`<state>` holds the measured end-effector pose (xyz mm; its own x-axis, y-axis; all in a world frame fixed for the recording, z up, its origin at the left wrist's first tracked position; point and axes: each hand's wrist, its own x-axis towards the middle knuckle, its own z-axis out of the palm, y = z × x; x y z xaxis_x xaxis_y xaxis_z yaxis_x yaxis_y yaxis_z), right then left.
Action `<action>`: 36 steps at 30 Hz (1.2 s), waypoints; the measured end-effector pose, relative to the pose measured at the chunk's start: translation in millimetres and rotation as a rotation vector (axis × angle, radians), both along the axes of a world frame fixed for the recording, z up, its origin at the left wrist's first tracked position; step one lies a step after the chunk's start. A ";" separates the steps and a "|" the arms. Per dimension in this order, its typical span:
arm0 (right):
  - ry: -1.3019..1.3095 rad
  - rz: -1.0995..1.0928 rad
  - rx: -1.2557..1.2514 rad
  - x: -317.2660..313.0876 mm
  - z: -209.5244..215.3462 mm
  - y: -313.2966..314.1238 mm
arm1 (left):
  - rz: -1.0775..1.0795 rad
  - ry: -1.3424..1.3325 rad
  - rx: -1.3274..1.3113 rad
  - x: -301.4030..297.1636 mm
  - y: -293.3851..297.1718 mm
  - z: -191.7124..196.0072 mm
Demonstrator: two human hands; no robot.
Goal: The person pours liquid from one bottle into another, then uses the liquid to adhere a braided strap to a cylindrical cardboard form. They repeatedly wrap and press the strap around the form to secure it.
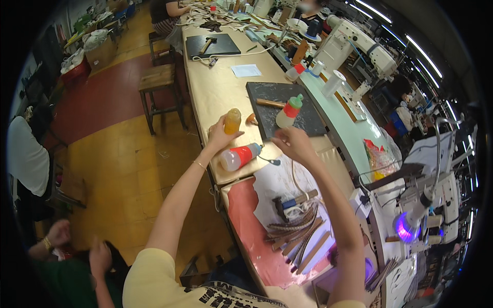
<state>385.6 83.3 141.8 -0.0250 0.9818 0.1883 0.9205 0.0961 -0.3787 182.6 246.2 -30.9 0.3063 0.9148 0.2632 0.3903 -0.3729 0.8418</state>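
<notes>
My left hand (220, 135) is closed around a small bottle of amber liquid (233, 121), held upright over the gold-coloured bench. Below it a clear bottle with a red label and blue cap (240, 157) lies on its side. My right hand (297, 146) hovers by the near edge of a black slab (264, 119), thumb and fingers pinched together; whatever is between them is too small to make out. On that slab stands a green-capped bottle with a red band (289, 112), beside a wooden tool handle (270, 103). A dark-tipped cord or brush (275, 162) lies between my hands.
Nearer me, a hammer (292, 201) and a bundle of brown strips (300, 233) lie on white and reddish sheets. A lit lamp (408, 227) and sewing machines (372, 49) line the right. A stool (158, 82) stands left; another person's hands (58, 232) show at lower left.
</notes>
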 end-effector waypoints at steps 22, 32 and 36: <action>0.576 -0.066 0.010 -13.0 -61.4 116.4 | 0.074 -0.414 0.130 -8.5 -22.4 27.7; 0.129 0.334 0.007 -50.0 108.3 -55.9 | -0.471 -0.486 -0.057 -47.7 -156.6 124.5; -0.044 0.287 -0.008 -67.4 143.0 -105.4 | -0.647 -0.520 -0.213 -41.6 -200.4 142.2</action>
